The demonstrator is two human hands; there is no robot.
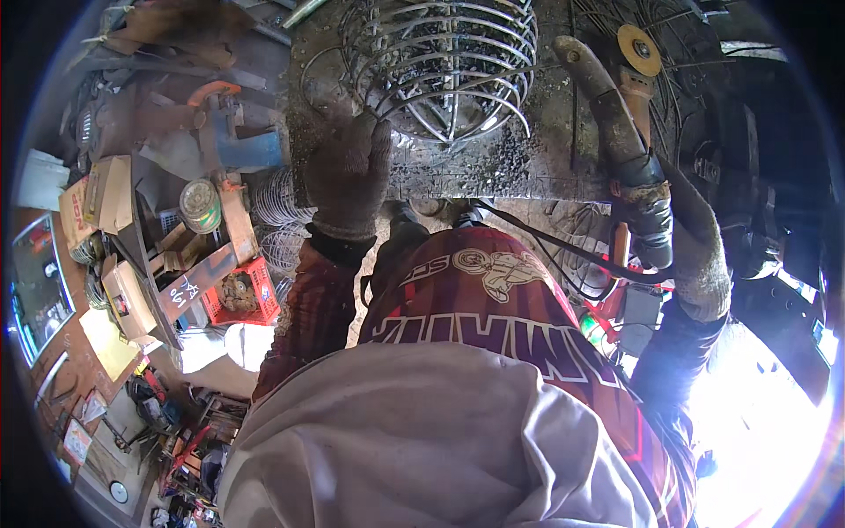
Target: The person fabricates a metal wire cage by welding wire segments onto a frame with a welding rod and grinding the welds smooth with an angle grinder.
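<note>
A round cage of bent metal wire (451, 66) lies on a dark, gritty workbench (563, 167) in front of me. My left hand (348, 172), in a dirty knit glove, is at the cage's near left side, its fingers closed at the wire; shadow blurs the fingertips. My right hand (701, 251), also gloved, is closed round the taped handle of a welding electrode holder (613, 119). A thin rod reaches from the holder's tip leftward to the cage near my left fingers. Part of the right fingers is hidden behind the handle.
An angle grinder with a tan disc (639, 50) lies just right of the holder. A black cable (563, 245) hangs beside my body. At left are a blue clamp-like tool (251, 150), a green tin (201, 207), wire coils (280, 195) and a red crate (242, 292).
</note>
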